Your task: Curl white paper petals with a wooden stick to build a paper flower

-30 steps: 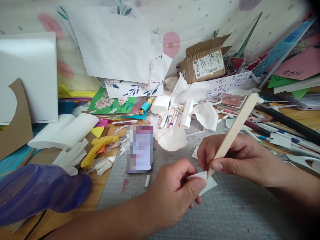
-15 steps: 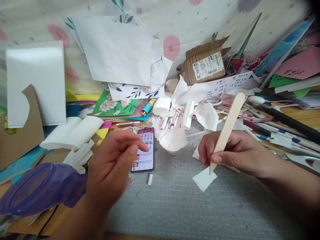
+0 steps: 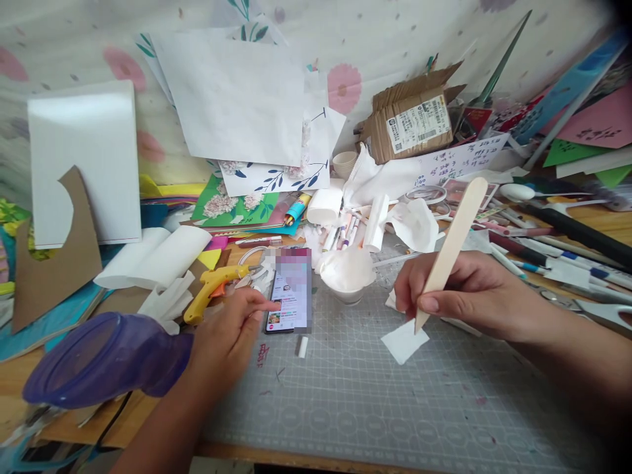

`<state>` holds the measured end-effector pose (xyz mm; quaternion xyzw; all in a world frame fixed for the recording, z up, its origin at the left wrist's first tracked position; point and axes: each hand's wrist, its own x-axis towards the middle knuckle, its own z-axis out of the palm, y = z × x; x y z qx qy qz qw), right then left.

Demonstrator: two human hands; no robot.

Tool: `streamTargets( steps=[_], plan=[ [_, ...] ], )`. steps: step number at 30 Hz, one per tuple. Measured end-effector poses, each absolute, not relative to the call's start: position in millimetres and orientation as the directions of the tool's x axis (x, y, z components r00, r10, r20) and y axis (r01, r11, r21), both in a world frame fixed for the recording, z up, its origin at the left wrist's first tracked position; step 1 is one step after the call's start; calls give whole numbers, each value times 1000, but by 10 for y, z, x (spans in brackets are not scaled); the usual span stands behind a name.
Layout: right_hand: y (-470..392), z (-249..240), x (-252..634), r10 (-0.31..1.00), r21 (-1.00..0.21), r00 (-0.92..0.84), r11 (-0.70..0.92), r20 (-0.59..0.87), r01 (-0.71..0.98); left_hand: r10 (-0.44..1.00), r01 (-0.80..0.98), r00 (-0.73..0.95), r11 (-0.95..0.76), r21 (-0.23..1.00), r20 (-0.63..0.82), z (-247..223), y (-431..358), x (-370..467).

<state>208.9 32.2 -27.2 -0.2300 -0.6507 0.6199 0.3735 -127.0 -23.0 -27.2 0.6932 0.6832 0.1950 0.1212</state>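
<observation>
In my right hand point(image 3: 459, 296) a flat wooden craft stick point(image 3: 454, 240) is gripped, pointing up and slightly right. Its lower end meets a small white paper piece point(image 3: 403, 343) over the cutting mat; I cannot tell whether the fingers also hold the paper. My left hand point(image 3: 224, 342) reaches in from the lower left, holding nothing, with its index finger stretched over the lit screen of a phone point(image 3: 290, 296). Between the hands stands a small white bowl point(image 3: 348, 280) with white paper-like material in it. A short white stub point(image 3: 303, 346) lies below the phone.
A yellow glue gun point(image 3: 210, 289) and a purple translucent object point(image 3: 93, 359) lie left. Several pens point(image 3: 567, 253) and scissors point(image 3: 577, 303) crowd the right. A cardboard box point(image 3: 415, 118) stands behind. The grey gridded cutting mat point(image 3: 355, 401) covers the front of the table.
My left hand has drawn down and left, uncovering the glue gun, and its index finger is now at the lower screen. The phone's display has changed. My right hand keeps its grip on the craft stick.
</observation>
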Motion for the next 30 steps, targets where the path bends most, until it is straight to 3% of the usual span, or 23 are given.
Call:
streamTargets(
  steps=[7, 16, 23, 30],
  plan=[
    [322, -278, 2094, 754, -978, -625, 133, 203, -158, 995, 968, 31, -6, 252, -95, -122, -31, -1163],
    [322, -262, 2096, 746, -978, -633, 139, 206, -155, 994, 993, 5, 7, 116, -109, 49, 302, -952],
    [319, -269, 2087, 732, -983, -656, 131, 184, -130, 998, 990, 27, -20, 142, -50, -16, 367, -1006],
    [332, -299, 2064, 750, -987, -641, 107, 162, -123, 994, 943, -48, 12, 334, 102, -141, 335, -1140]
  ],
)
